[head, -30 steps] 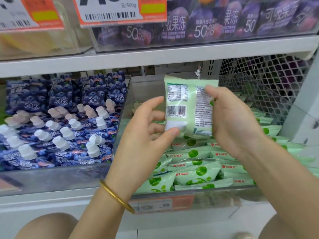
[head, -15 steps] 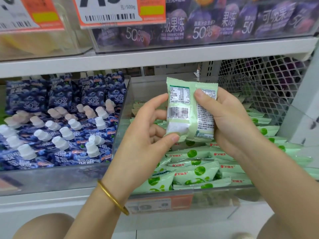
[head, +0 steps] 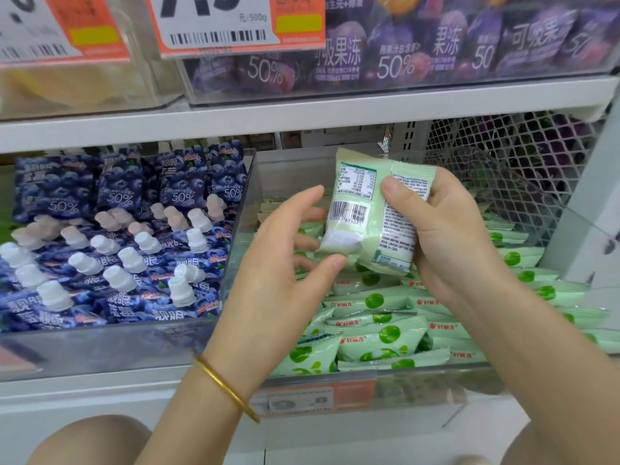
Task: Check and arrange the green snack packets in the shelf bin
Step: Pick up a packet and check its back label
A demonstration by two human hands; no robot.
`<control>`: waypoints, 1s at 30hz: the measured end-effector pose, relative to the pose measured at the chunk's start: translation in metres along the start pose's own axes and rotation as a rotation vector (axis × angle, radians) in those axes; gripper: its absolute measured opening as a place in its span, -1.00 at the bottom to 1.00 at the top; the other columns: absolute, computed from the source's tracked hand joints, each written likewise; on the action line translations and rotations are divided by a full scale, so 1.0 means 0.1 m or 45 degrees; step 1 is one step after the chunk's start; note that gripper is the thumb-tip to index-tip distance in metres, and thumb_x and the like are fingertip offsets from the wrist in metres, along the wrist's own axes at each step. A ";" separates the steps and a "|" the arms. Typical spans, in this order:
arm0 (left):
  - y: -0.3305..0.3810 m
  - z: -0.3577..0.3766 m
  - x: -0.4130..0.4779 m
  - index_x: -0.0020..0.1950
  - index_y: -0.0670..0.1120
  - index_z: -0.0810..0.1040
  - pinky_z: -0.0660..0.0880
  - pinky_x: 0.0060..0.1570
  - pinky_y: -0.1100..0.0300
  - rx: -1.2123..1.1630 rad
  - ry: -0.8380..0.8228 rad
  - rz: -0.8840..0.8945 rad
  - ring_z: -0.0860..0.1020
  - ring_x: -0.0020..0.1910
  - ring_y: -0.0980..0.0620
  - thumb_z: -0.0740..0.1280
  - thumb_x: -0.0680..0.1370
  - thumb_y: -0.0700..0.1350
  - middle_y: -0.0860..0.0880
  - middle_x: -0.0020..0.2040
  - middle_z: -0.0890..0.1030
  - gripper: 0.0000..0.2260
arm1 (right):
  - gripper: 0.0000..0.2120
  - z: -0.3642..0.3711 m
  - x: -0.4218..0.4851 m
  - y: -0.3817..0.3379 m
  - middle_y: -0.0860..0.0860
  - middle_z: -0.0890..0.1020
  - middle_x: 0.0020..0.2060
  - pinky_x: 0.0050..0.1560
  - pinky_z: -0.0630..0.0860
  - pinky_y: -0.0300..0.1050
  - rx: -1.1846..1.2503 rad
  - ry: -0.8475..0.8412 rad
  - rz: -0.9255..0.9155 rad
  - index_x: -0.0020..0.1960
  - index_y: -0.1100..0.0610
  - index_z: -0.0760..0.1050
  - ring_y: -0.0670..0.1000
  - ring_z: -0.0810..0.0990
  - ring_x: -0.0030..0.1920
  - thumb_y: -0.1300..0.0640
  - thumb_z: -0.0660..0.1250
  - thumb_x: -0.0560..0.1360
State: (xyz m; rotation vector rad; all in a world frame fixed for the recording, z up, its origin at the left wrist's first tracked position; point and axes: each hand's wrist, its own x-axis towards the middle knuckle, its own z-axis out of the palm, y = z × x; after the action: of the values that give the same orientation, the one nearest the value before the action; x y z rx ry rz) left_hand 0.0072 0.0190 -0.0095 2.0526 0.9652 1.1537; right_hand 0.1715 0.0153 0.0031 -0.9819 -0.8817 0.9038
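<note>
Green snack packet (head: 369,209) is being held above the shelf bin (head: 469,384), barcode side showing, so checking looks to be the step. Right hand (head: 446,236) grip is wrapping its right edge, left hand (head: 285,263) lightly pinching the bottom corner. Next is probably laying it flat among the binned packets (head: 379,333)

Open-topped bin (head: 419,372), mesh wall (head: 510,182) rightward

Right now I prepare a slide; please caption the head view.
Left hand and right hand hold one green packet, barcode visible, above the shelf bin.

price tag (head: 214,25): 元/500g; blue pouches (head: 117,196): 50%; purple packs (head: 396,58): 果冻, 50%; green packets (head: 379,333): 好丽友.
</note>
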 end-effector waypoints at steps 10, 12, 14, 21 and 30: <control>0.04 0.01 0.00 0.43 0.16 0.23 0.11 0.28 0.55 0.283 -0.053 -0.006 0.10 0.38 0.36 0.29 0.31 0.34 0.32 0.35 0.20 -0.27 | -0.59 0.05 -0.08 -0.12 0.03 0.65 0.01 -0.14 0.63 0.07 0.352 -0.319 0.236 0.28 0.06 0.44 0.01 0.63 0.02 -0.04 0.19 0.48; 0.05 0.02 0.00 0.45 0.18 0.18 0.03 0.21 0.65 0.283 -0.094 -0.071 0.08 0.37 0.41 0.38 0.34 0.28 0.31 0.36 0.16 -0.26 | -0.61 0.04 -0.08 -0.13 0.08 0.57 0.19 -0.15 0.61 0.10 0.378 -0.381 0.297 0.30 0.06 0.47 0.07 0.60 0.12 0.03 0.19 0.49; 0.03 0.03 0.01 0.40 0.08 0.31 0.05 0.15 0.68 0.317 -0.046 -0.033 0.19 0.25 0.45 0.40 0.44 0.06 0.20 0.31 0.25 -0.44 | -0.64 0.03 -0.09 -0.11 0.07 0.51 0.25 -0.17 0.61 0.06 0.268 -0.385 0.256 0.28 0.07 0.49 0.07 0.62 0.10 0.24 0.10 0.55; 0.00 -0.04 0.08 0.19 0.09 0.50 0.22 0.01 0.62 0.185 0.028 -0.030 0.37 0.10 0.38 0.27 0.53 -0.26 0.16 0.06 0.49 -0.68 | -0.65 -0.12 0.01 -0.20 -0.21 0.56 0.06 0.08 0.49 -0.23 -0.845 -0.327 -0.409 0.09 -0.11 0.54 -0.25 0.52 0.10 0.23 0.44 0.40; -0.07 0.04 0.10 0.51 0.06 0.05 0.03 0.29 0.52 0.310 -0.006 -0.121 0.14 0.37 0.28 0.23 0.58 -0.12 0.13 0.42 0.20 -0.44 | -0.81 -0.12 0.13 -0.10 -0.11 0.63 -0.26 -0.16 0.59 0.10 -0.774 -0.007 -0.492 -0.13 -0.08 0.55 0.00 0.62 -0.25 0.21 0.45 0.42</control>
State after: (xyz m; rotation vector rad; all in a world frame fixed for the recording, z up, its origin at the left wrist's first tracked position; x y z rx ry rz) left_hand 0.0124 0.0306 -0.0124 2.1691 1.2392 1.0237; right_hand 0.1893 0.0207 0.0111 -1.2615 -1.3363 0.3047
